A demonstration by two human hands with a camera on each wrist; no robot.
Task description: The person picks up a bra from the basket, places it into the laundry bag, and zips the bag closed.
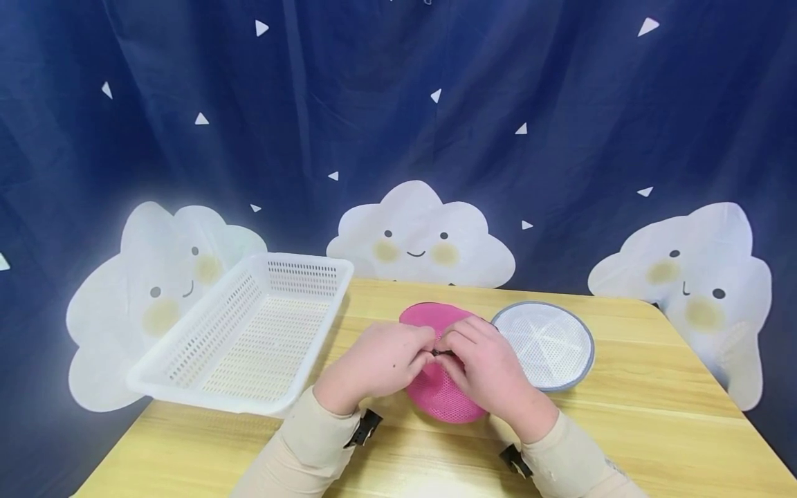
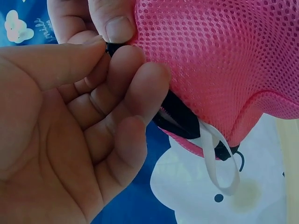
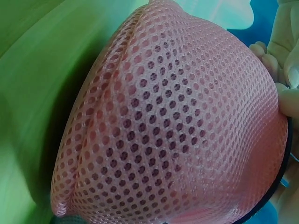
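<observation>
A pink mesh laundry bag [image 1: 445, 404] stands puffed up at the middle of the table, its black zipper [image 2: 180, 114] along one edge. At that zipper my left hand [image 1: 389, 356] pinches a small black piece between thumb and forefinger. Close against it, my right hand [image 1: 486, 360] grips the bag's edge, its thumb pressed on the mesh in the left wrist view. A white ribbon loop [image 2: 208, 161] hangs from the zipper edge. The pink mesh [image 3: 163, 116] fills most of the right wrist view. Fingers partly hide the small black piece.
A white plastic basket [image 1: 268, 346] with slotted walls sits at the left of the wooden table [image 1: 647, 415]. Right of the pink bag lies a round white mesh bag [image 1: 542, 346] with a grey rim. Behind hangs a dark blue curtain [image 1: 386, 90] with clouds.
</observation>
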